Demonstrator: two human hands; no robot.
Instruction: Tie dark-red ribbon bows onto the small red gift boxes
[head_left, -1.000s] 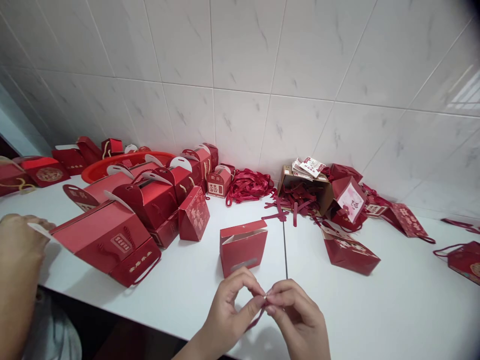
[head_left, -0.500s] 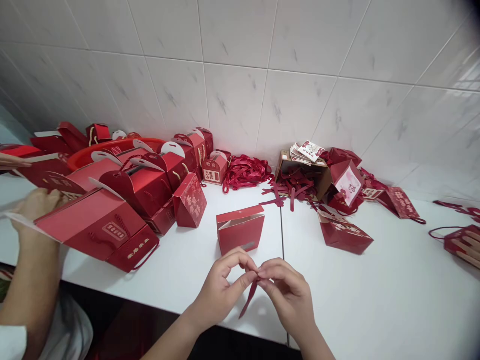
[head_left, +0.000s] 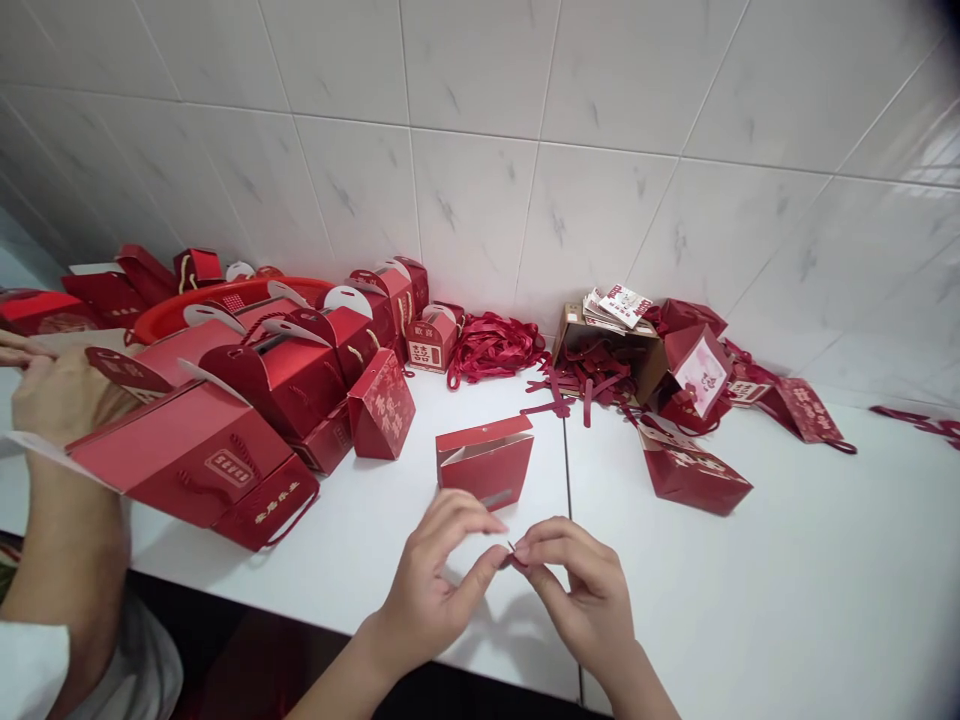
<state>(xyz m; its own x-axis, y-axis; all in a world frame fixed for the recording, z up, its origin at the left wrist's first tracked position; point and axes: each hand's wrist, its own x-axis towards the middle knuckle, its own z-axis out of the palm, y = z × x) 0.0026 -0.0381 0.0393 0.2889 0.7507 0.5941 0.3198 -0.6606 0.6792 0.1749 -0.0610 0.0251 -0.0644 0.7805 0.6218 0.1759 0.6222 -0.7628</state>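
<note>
Red cardboard box [head_left: 484,465], straight-edged; right hand [head_left: 589,590] pinches a thin strip [head_left: 516,563].

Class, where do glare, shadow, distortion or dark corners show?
Head view throughout: glare on the tiled wall, far right; soft shadow on the white table between left hand and right hand; upright tile lines splay upward; top right corner darkened.
</note>
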